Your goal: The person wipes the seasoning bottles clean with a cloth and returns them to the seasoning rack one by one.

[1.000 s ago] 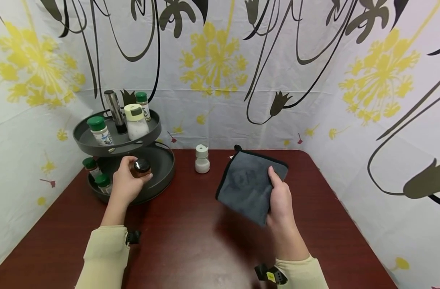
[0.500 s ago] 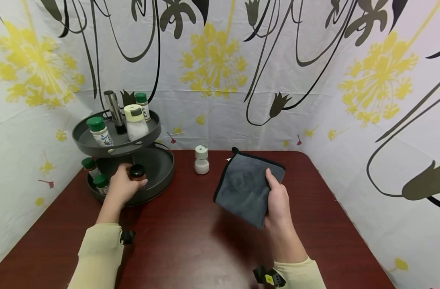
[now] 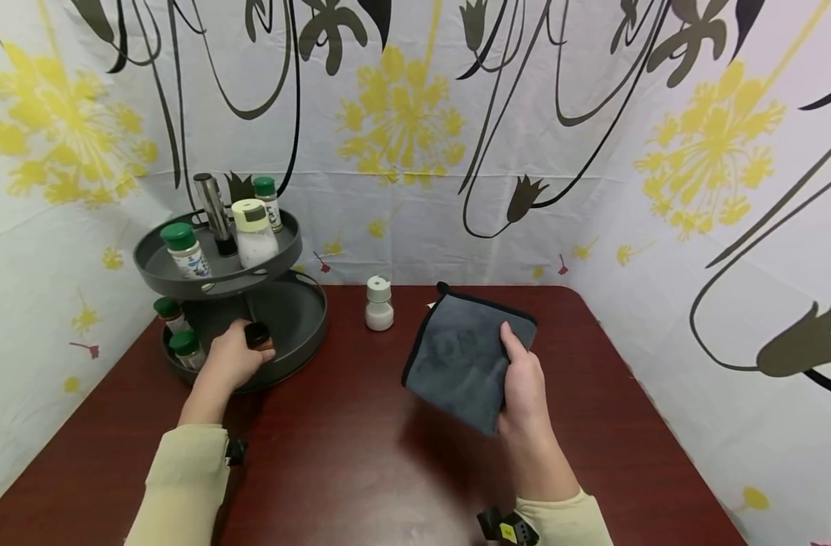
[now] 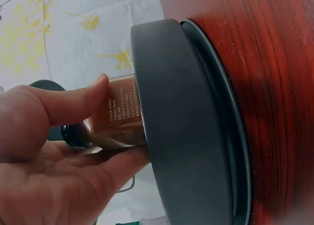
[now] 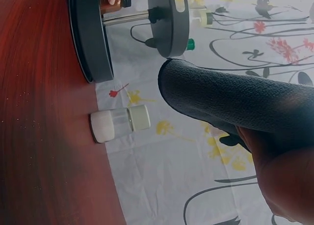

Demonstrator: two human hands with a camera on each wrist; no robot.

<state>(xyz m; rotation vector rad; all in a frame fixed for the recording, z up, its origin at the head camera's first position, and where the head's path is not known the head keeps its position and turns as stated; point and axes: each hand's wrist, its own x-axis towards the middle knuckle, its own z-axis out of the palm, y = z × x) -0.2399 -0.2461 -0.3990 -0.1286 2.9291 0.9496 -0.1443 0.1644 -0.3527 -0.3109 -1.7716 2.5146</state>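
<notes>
My left hand grips a brown spice jar with a black lid, thumb on one side and fingers on the other. The jar stands upright within the lower tier of a dark grey two-tier rack; its base is hidden behind the tier's rim in the left wrist view. Over the table, my right hand holds a folded grey cloth with black edging, thumb on top. In the right wrist view the cloth hides most of the fingers.
Two green-capped jars stand on the lower tier's left. The upper tier bears green-capped jars, a white shaker and a metal cylinder. A white-capped jar stands on the dark red table near the patterned backdrop.
My left hand has lowered the brown jar into the lower tier and shifted slightly left. The right hand and cloth have barely moved.
</notes>
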